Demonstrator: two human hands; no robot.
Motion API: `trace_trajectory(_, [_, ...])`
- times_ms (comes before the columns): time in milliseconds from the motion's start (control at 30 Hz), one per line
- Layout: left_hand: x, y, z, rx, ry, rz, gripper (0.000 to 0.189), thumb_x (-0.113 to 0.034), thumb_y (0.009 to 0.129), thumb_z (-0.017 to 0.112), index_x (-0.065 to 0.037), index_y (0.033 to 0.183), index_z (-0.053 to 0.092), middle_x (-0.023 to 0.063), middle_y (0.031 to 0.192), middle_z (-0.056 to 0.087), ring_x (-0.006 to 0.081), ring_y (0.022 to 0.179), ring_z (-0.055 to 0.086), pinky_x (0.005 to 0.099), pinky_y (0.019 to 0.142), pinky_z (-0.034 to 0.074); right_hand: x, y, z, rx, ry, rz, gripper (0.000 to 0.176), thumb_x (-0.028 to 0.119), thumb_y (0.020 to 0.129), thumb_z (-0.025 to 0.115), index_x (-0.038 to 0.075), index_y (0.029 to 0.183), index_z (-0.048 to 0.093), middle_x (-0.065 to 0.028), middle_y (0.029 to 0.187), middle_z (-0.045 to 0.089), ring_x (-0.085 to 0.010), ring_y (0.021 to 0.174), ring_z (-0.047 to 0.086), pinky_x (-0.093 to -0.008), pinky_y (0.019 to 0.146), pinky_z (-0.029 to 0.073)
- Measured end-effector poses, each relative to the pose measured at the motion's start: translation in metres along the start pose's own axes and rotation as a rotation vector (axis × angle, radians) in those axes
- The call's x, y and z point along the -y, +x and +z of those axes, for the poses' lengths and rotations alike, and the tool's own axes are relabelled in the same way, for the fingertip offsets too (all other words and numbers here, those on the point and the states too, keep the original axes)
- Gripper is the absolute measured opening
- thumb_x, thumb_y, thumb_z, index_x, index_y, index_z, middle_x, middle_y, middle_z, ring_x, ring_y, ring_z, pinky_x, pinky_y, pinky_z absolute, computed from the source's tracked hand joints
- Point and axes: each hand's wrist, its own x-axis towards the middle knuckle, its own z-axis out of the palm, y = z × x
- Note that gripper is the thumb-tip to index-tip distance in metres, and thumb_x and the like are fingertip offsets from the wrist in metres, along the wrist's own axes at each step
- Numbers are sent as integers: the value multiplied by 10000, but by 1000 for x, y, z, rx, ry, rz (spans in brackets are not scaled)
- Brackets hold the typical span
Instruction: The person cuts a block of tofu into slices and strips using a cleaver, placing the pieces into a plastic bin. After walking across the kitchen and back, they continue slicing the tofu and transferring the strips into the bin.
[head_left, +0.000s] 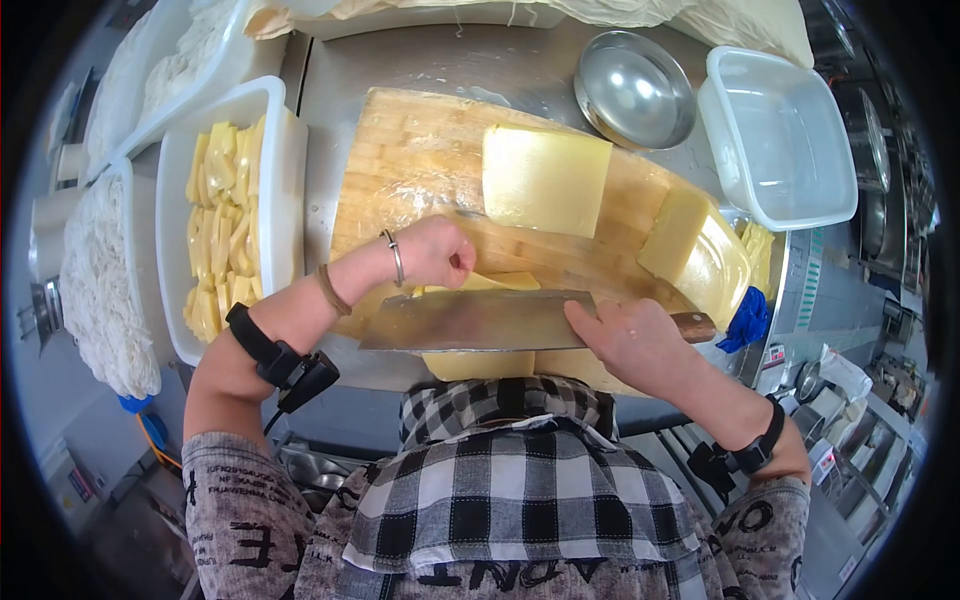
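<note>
Right hand [630, 340] grips a cleaver [470, 320] at frame centre; left hand [435, 252], fisted, presses a yellow slab [490, 283] on the cutting board [410, 170].

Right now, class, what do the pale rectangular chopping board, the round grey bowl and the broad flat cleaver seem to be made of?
The pale rectangular chopping board: wood, probably bamboo strips, matt; fine parallel grain shows.
The round grey bowl: likely stainless steel, polished; bright reflections inside.
The broad flat cleaver: dull grey metal blade, brown handle, perhaps wood.
</note>
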Motion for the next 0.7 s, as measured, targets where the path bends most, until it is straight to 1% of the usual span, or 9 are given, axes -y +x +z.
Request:
trace_trajectory(67, [-9, -2, 0, 147, 37, -29, 89, -123, 660, 581, -50, 709, 595, 78, 664, 599, 185, 598, 581, 286, 570, 464, 1, 1, 0, 1, -5, 2, 333, 76, 680, 526, -12, 1001, 519, -81, 594, 526, -219, 527, 563, -313, 445, 435])
trace_trajectory(200, [-16, -4, 4, 148, -51, -22, 100, -132, 686, 567, -49, 741, 582, 85, 684, 578, 215, 627, 569, 314, 594, 455, 1, 2, 1, -28, -38, -12, 345, 83, 687, 521, -7, 1020, 522, -75, 602, 528, -206, 527, 564, -304, 441, 439])
trace_trajectory(267, [-8, -1, 10, 89, 14, 83, 93, -144, 695, 570, -54, 718, 569, 101, 677, 558, 258, 622, 552, 349, 585, 441, 1, 1, 3, -34, -56, -5, 349, 90, 684, 522, 17, 1026, 521, -76, 612, 514, -202, 511, 545, -303, 431, 422])
trace_trajectory(300, [-9, 0, 10, 89, 13, 84, 93, -144, 695, 570, -54, 718, 569, 101, 677, 558, 258, 622, 552, 349, 585, 441, 1, 1, 4, -40, -75, 4, 353, 98, 682, 523, 41, 1031, 520, -77, 623, 501, -198, 496, 525, -302, 421, 406])
trace_trajectory(367, [-11, 3, 10, 154, 298, 130, 83, -133, 704, 559, -51, 693, 554, 120, 664, 543, 293, 621, 533, 374, 571, 428, 2, 1, 4, -31, -83, 5, 352, 99, 684, 522, 41, 1032, 519, -77, 623, 500, -197, 498, 527, -302, 421, 406])
trace_trajectory(500, [-5, 5, 8, 166, 241, 130, 94, -137, 718, 556, -51, 682, 547, 131, 682, 547, 312, 647, 527, 390, 574, 423, 3, 5, 5, -54, -40, 7, 341, 99, 683, 525, 36, 1018, 518, -80, 618, 497, -204, 504, 532, -308, 421, 407])
trace_trajectory(567, [-2, 4, 10, 103, 142, 142, 86, -124, 729, 560, -46, 694, 550, 129, 680, 545, 314, 662, 530, 388, 586, 427, 3, 8, 7, -52, -19, 7, 330, 94, 683, 525, 32, 1007, 518, -83, 617, 498, -211, 502, 532, -312, 421, 408])
trace_trajectory(633, [-2, 3, 13, 78, 147, 154, 84, -121, 726, 568, -43, 699, 551, 131, 680, 544, 317, 665, 530, 388, 593, 428, 2, 10, 9, -50, 2, 7, 319, 89, 683, 524, 29, 997, 517, -86, 616, 500, -218, 501, 532, -316, 422, 410])
trace_trajectory(700, [-4, 2, 15, 54, 150, 166, 83, -118, 723, 577, -41, 705, 552, 134, 680, 543, 320, 668, 531, 387, 601, 429, 2, 12, 12, -34, 18, 20, 265, 76, 683, 522, 19, 942, 514, -98, 605, 501, -234, 503, 537, -324, 424, 414])
